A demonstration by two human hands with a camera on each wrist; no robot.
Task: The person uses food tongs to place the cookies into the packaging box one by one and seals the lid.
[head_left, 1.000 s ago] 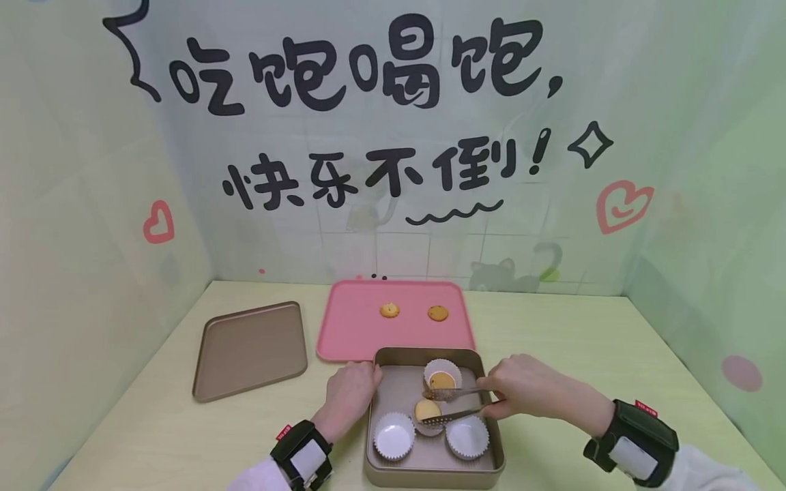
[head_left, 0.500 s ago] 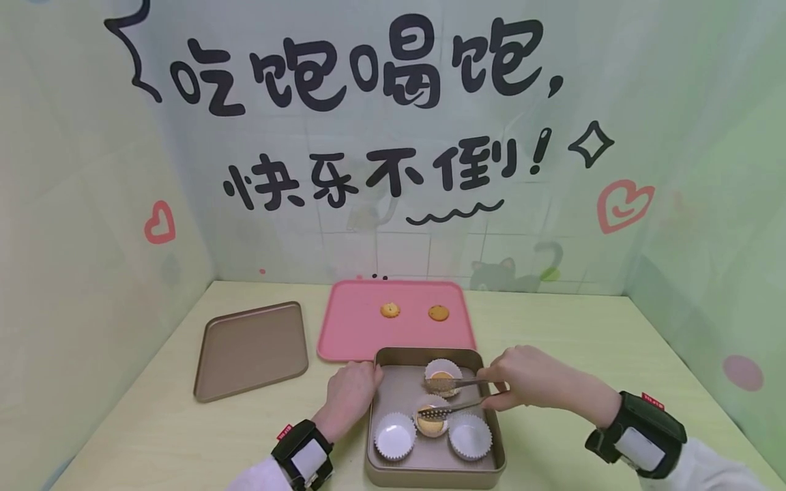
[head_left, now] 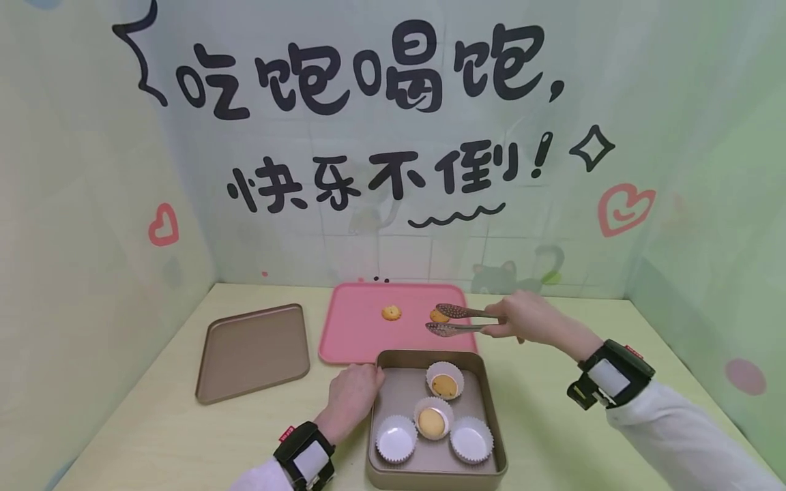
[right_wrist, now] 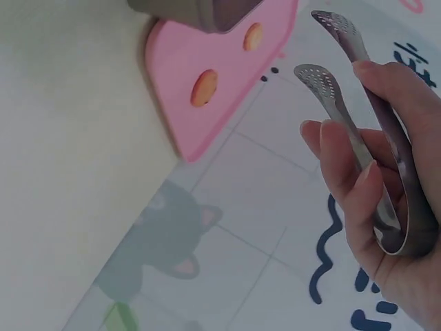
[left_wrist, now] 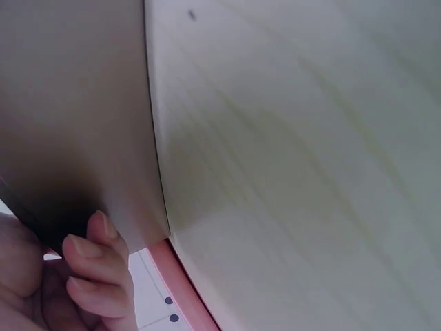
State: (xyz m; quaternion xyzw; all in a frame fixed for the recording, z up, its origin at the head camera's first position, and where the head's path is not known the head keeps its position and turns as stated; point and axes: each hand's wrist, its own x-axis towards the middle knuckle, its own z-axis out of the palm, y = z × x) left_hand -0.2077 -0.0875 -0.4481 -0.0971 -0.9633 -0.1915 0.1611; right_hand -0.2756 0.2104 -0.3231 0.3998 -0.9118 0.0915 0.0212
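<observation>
My left hand (head_left: 348, 397) grips the back left wall of a deep, brown metal baking tin (head_left: 434, 481); in the left wrist view its curled fingers (left_wrist: 96, 272) lie at the wall. Metal tongs (head_left: 451, 330) with perforated tips are held in my right hand (head_left: 529, 319), spread apart with nothing between them. They overlap the right cookie (head_left: 437, 316) on the pink tray (head_left: 353, 337) in the head view. Inside the tin, white paper cups hold a darker cookie (head_left: 445, 387) and a pale cookie (head_left: 431, 423). Two more paper cups (head_left: 396, 440) stand in front, with bare bottoms.
Another cookie (head_left: 391, 313) lies on the pink tray, left of the tongs. A shallow brown tray (head_left: 254, 354) sits on the left of the table. Behind the table rises a printed backdrop (head_left: 344, 259), with side walls left and right.
The tongs have let go of the pale cookie, which now rests in the middle cup. My right hand has lifted them out of the tin and back over the pink tray. The left hand stays put.
</observation>
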